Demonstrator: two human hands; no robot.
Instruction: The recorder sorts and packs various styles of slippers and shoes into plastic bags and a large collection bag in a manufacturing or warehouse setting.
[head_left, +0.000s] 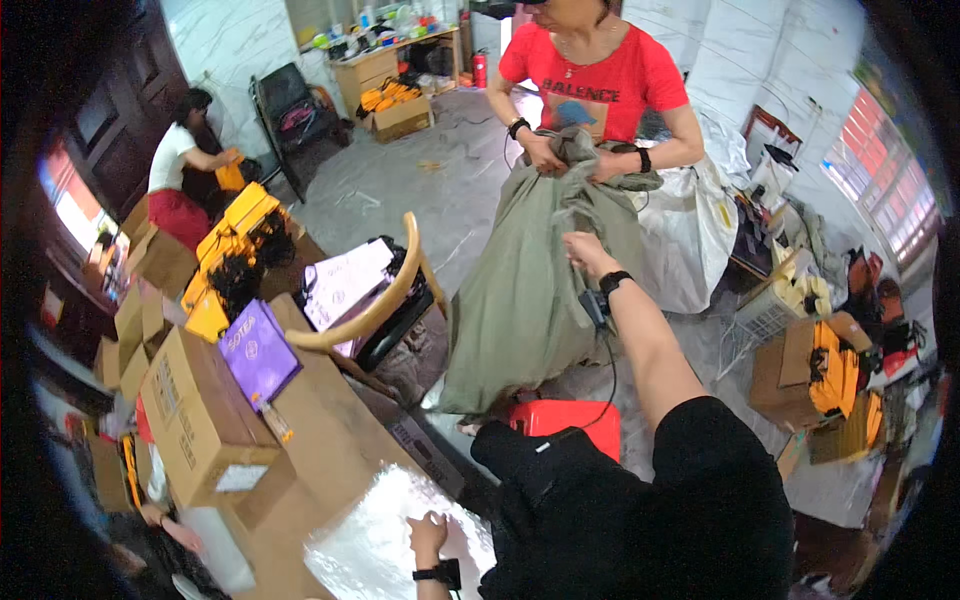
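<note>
A large olive-green cloth sack (530, 290) hangs in front of me, its gathered top held in both hands of a person in a red shirt (620, 80). Reaching forward, my right hand (592, 254) is closed on the sack's cloth just below that person's hands. My left hand (428, 535) is low over the table, against a shiny clear plastic sheet (370, 540). Its fingers are curled, and what they hold, if anything, is too small to make out.
A cardboard box (195, 420) and a purple bag (258, 350) are on the table (340, 425). Beyond stands a wooden-armed chair (405, 285) bearing purple-white packages. A red stool (575, 425) is beside me. Another person (180, 160) handles yellow-orange items; a white sack (690, 230) stands right.
</note>
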